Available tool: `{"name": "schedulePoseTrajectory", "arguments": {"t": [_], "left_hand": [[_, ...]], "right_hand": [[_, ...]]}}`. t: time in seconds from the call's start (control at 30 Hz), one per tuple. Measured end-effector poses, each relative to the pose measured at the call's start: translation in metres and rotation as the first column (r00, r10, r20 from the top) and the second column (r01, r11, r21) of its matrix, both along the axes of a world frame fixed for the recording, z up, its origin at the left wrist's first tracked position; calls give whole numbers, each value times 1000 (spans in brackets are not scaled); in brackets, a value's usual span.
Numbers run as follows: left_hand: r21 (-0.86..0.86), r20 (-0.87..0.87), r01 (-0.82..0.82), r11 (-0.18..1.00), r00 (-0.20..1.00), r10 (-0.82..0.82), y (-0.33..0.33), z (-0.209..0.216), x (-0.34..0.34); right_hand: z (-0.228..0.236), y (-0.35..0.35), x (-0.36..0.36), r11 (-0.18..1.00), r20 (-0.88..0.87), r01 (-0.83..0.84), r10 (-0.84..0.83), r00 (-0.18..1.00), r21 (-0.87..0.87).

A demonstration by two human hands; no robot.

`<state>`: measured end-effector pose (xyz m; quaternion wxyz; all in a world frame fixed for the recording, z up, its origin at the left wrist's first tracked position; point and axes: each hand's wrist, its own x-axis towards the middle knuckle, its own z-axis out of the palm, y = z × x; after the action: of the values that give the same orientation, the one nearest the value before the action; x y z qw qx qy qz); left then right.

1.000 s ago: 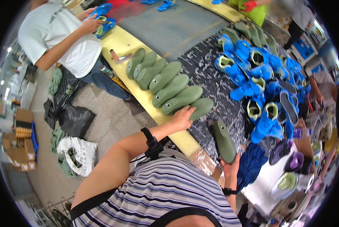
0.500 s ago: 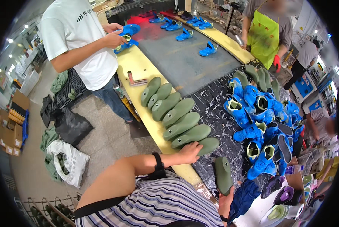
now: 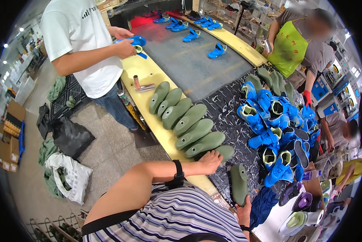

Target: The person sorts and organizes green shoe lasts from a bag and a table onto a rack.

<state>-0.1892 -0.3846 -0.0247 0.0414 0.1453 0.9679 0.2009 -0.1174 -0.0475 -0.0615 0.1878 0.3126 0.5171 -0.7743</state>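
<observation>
My right hand [image 3: 243, 211] is closed round the lower end of a green shoe last [image 3: 239, 183], which stands nearly upright at the table's near edge. My left hand [image 3: 210, 162] has its fingers curled over the nearest last [image 3: 226, 152] of a row and hides part of it. That row of several green lasts [image 3: 194, 132] lies slantwise along the yellow board [image 3: 164, 142], overlapping the dark table cover [image 3: 229, 115]. To the right is a heap of blue shoes [image 3: 275, 121].
A hammer [image 3: 142, 86] lies on the board beyond the row. A person in white [image 3: 80, 48] at left handles a blue shoe [image 3: 136, 41]. Across the table, a co-worker in a green apron [image 3: 288, 48] reaches a red glove [image 3: 307, 98] toward the heap. Dark blue cloth [image 3: 263, 205] lies by my right hand.
The co-worker in the green apron has leaned over and brought the red glove down to the shoe heap. My hands keep nearly the same hold on the two lasts.
</observation>
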Motion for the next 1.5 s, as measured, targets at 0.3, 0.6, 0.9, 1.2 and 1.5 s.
{"name": "schedulePoseTrajectory", "arguments": {"t": [0.3,0.6,0.9,1.2,1.5], "left_hand": [[12,-15,-30,999,999,30,-3,-7,2],[-10,4,-21,1000,1000,21,-4,0,0],[15,52,-6,1000,999,6,-5,7,-1],[41,28,-11,999,1000,10,-5,0,-2],[39,4,-10,999,1000,10,-6,3,-5]], "right_hand": [[5,3,-1,995,-23,-100,100,995,-23],[7,-4,1,995,-97,-81,85,992,52],[4,-2,-1,993,-83,-75,82,993,89],[52,-21,-26,997,-171,-59,67,983,52],[134,-92,-161,984,-444,-138,75,893,-110]]}}
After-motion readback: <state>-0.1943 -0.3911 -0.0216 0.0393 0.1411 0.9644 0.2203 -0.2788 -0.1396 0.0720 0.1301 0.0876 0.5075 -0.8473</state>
